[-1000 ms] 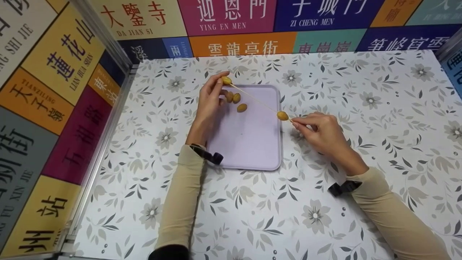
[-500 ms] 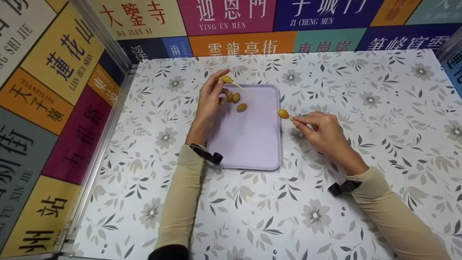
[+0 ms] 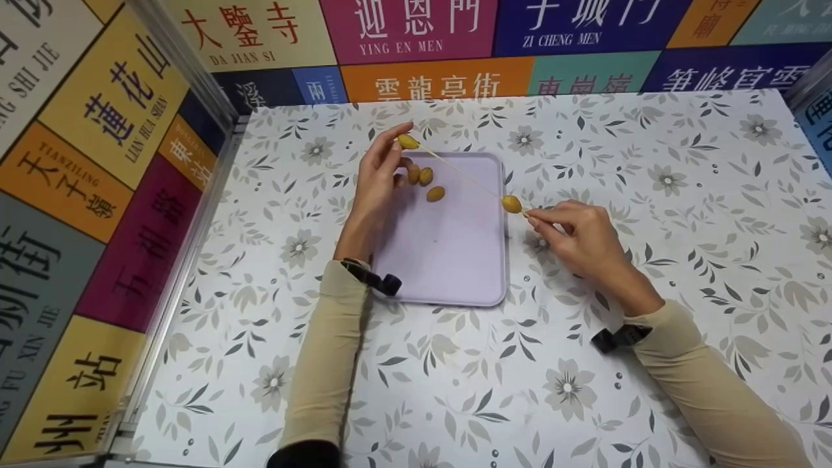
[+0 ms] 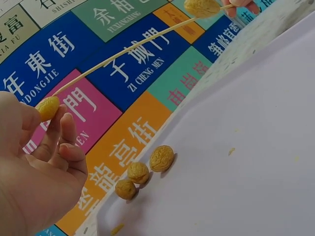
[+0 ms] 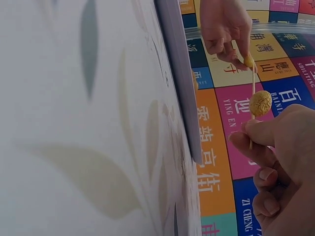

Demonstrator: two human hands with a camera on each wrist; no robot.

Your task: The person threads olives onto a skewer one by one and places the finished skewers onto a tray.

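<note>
A thin wooden skewer (image 3: 458,171) slants between the two hands above a lilac tray (image 3: 448,260). My left hand (image 3: 378,172) pinches a small wrinkled yellow-brown oval fruit (image 3: 407,142) at the skewer's far end. In the left wrist view the skewer meets that fruit (image 4: 48,109); its tip is hidden. My right hand (image 3: 582,240) grips the near end between thumb and index finger. Just ahead of those fingertips, another such fruit (image 3: 511,204) is threaded on the skewer. On the tray, 3 loose fruits (image 4: 161,158) lie close together near the left hand.
Beneath the tray spreads a white table covering (image 3: 455,377) with grey flowers and leaves. Panels with coloured lettering (image 3: 416,32) stand along the back and left side. Small crumbs (image 4: 231,151) dot the tray. Each wrist wears a black camera band (image 3: 374,277).
The far end of the skewer and the left fingertips have risen slightly. The fruit near the right hand has shifted a little up and right in the head view. Loose fruits stay put.
</note>
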